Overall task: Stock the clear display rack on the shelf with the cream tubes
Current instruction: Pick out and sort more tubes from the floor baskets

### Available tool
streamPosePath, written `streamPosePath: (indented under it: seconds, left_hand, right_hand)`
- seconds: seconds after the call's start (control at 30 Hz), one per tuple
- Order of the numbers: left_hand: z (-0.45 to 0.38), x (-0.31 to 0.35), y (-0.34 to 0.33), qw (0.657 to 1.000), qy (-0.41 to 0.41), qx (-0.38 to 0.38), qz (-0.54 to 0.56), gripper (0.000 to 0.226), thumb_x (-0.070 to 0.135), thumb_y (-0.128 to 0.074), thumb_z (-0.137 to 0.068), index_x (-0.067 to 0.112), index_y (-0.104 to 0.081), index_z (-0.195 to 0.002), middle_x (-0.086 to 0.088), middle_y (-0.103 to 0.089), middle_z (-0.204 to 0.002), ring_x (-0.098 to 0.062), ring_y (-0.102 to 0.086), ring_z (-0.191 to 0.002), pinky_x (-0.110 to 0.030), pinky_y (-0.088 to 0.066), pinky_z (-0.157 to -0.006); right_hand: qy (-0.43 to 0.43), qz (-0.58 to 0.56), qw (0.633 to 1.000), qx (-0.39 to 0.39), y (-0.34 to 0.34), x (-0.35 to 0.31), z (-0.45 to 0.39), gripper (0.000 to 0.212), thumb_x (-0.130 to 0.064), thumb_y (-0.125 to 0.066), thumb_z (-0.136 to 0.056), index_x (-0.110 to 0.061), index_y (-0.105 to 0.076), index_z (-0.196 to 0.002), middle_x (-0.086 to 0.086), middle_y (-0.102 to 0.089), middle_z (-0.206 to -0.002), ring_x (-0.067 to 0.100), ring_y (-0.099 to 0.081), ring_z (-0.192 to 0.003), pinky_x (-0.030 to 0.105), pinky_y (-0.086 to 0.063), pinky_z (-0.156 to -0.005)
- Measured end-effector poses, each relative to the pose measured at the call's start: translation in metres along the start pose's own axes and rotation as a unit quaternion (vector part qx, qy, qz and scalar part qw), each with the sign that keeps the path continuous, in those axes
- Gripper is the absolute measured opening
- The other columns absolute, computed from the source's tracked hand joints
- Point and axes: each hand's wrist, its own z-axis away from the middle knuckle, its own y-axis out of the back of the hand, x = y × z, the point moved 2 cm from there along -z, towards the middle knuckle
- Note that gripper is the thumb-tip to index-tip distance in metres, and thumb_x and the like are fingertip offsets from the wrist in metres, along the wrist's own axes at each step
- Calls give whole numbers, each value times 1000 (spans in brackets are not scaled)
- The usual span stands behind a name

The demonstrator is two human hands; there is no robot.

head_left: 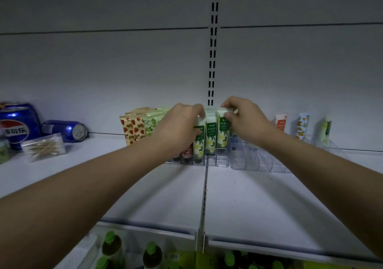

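Green-and-white flower-printed cream tubes [211, 138] stand upright, caps down, in the front slots of a clear plastic display rack [217, 162] on the white shelf [248, 196]. Her left hand [180, 128] curls around the leftmost of these tubes, while the right hand [244, 121] pinches the crimped top of the rightmost one. Strawberry-patterned tubes [132, 131] stand just left; two blue cola cans [18, 123] sit farther left.
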Motion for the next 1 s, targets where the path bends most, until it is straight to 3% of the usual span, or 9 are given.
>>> streamPosePath:
  seconds: [0.1,0.23,0.37,0.6,0.7,0.8,1.0]
  left_hand:
    - [1,1,2,997,-46,33,-62,35,23,-69,-87,20,-59,-120,1,-59,-113,-17,-44,-107,-32,-44,-87]
    - [3,0,0,994,-58,29,-93,37,24,-67,-89,22,-56,-125,3,-58,-116,-17,-42,-108,-32,-43,-92]
    - [5,-2,4,991,-60,18,-116,49,27,-66,-89,25,-50,-135,2,-56,-123,-19,-41,-113,-33,-41,-95]
    - [20,-3,28,994,-17,13,-108,50,41,-51,-94,29,-41,-142,3,-51,-132,-18,-42,-121,-40,-39,-101]
    - [33,0,49,995,8,-15,-102,48,45,-45,-96,30,-41,-142,1,-51,-133,-20,-42,-121,-42,-38,-98]
    - [50,-2,72,995,50,-51,-75,48,50,-45,-95,31,-45,-138,-2,-52,-130,-23,-45,-118,-40,-42,-94]
    - [108,-19,108,986,113,-94,-73,44,53,-47,-91,30,-56,-127,0,-54,-137,-29,-51,-117,-44,-45,-97]
  right_hand:
    - [5,56,998,-21,-7,1,1,16,-9,-50,-99,-15,-61,-109,1,-58,-100,12,-55,-74,17,-40,-55]
    - [19,132,991,-13,-11,-2,1,21,-8,-52,-98,-8,-63,-115,3,-49,-109,15,-49,-89,21,-37,-76]
    - [14,161,987,-24,-4,-7,1,23,-9,-53,-97,-11,-64,-117,6,-51,-117,15,-49,-94,26,-41,-82]
    - [10,176,984,-30,25,-33,22,30,-20,-50,-99,-13,-57,-127,3,-61,-116,13,-49,-92,25,-36,-80]
    - [6,164,985,-48,32,-55,34,30,-25,-49,-99,-14,-58,-125,2,-64,-114,15,-55,-92,27,-42,-79]
    - [14,167,982,-88,32,-86,48,31,-34,-48,-99,-18,-59,-123,1,-63,-116,17,-58,-96,33,-49,-84]
    - [48,171,967,-184,8,-154,87,42,-48,-48,-97,-20,-59,-126,4,-61,-127,21,-57,-107,31,-45,-88]
